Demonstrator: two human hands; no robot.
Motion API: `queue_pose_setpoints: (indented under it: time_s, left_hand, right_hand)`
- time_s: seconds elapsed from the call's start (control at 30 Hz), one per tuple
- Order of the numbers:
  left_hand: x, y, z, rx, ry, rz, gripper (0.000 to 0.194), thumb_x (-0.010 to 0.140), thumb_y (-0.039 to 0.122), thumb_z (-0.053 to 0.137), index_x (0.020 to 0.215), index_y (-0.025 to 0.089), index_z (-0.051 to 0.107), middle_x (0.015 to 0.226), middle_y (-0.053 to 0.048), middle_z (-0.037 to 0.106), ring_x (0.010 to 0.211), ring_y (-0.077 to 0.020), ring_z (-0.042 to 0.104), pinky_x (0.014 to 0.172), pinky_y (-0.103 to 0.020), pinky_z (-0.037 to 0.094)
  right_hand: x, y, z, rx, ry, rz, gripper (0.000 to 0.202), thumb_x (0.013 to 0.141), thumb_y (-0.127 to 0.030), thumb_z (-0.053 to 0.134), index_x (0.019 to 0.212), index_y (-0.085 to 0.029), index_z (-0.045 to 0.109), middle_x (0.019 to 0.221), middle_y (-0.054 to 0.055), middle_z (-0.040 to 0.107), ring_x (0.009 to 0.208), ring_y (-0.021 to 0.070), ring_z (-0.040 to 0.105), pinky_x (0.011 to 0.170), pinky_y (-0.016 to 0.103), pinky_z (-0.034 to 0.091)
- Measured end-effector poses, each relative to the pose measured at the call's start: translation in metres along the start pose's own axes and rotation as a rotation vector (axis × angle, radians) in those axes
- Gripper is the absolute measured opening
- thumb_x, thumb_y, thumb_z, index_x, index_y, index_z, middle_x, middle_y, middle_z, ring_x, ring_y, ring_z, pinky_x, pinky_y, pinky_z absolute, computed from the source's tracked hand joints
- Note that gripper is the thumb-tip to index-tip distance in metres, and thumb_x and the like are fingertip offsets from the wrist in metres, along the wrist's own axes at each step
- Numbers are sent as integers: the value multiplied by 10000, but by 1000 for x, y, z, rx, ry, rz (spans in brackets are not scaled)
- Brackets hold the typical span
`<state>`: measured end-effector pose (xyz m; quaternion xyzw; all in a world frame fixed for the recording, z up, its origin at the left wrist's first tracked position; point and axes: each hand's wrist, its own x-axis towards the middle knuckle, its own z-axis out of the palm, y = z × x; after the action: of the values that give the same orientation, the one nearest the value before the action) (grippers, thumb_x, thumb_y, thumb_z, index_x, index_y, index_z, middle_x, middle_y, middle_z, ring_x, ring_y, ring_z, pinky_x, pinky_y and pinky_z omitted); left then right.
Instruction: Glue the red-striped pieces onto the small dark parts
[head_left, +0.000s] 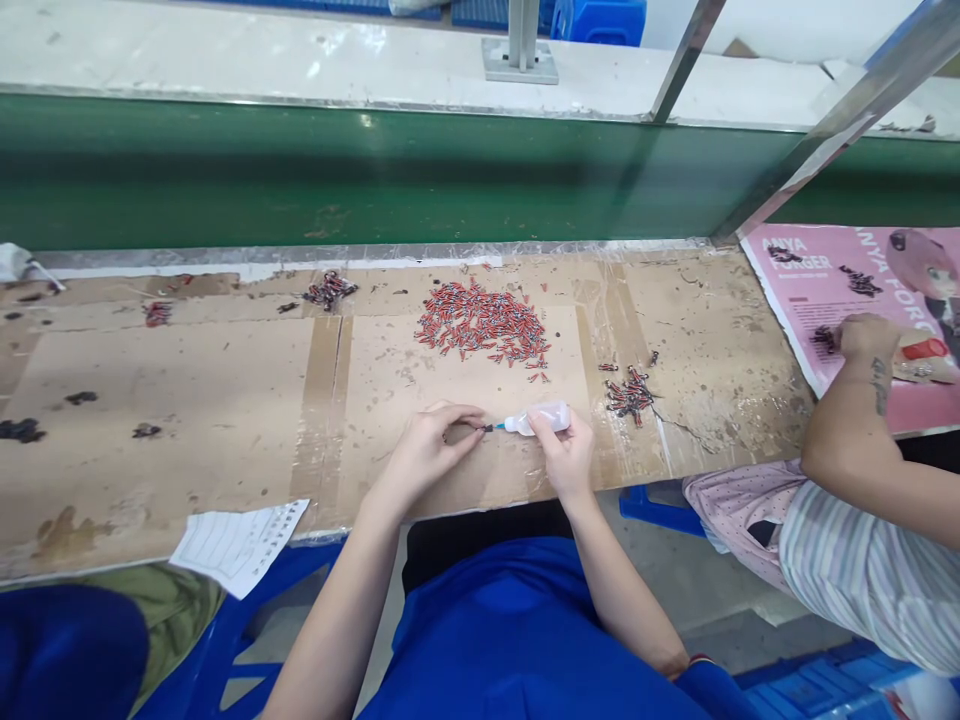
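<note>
My right hand [570,456] is wrapped round a small translucent squeeze bottle [553,415], which lies nearly level with its thin blue nozzle [500,427] pointing left. The nozzle tip meets or almost meets a small dark part [488,428] at the fingertips of my left hand [435,442]. Thumb and forefinger of that hand are pinched on the part, whose exact kind is too small to make out. Just beyond both hands a broad pile of small red-and-black pieces [484,322] is spread on the cardboard-covered table [420,385].
A smaller cluster of similar pieces [630,395] lies to the right, another [330,290] at back left. Dark clumps [21,430] sit far left. A paper sheet [240,545] overhangs the front edge. A co-worker's arm [862,400] rests at right by a pink poster [810,300]. A green barrier [360,180] runs behind.
</note>
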<state>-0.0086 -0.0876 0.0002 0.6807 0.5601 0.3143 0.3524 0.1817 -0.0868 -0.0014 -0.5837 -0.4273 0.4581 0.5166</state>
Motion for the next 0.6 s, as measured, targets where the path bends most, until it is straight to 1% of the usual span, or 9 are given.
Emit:
queue_pose_setpoints:
  time_s: [0.17, 0.4, 0.6]
  left_hand:
    - [0, 0, 0, 4, -2, -3, 191, 810, 252, 651, 983, 196, 707, 880, -56, 774, 865, -219, 719, 863, -379, 553]
    - [0, 3, -2, 11, -9, -10, 199, 816, 261, 645, 995, 195, 704, 892, -48, 774, 877, -212, 719, 865, -364, 554]
    - [0, 0, -1, -2, -9, 4, 198, 815, 259, 648, 989, 185, 705, 888, -59, 772, 868, -216, 719, 856, -369, 556]
  right_hand:
    - [-1, 0, -1, 10, 21, -1, 223, 736, -395, 709, 708, -181, 653, 679, 26, 687, 641, 181, 627, 603, 291, 505]
    - [-1, -1, 0, 23, -19, 5, 232, 714, -397, 718, 680, -185, 629, 642, 3, 657, 614, 163, 595, 585, 276, 491]
    - [0, -1, 0, -7, -12, 10, 236, 718, -401, 704, 660, -191, 613, 630, 0, 645, 602, 159, 584, 584, 275, 485]
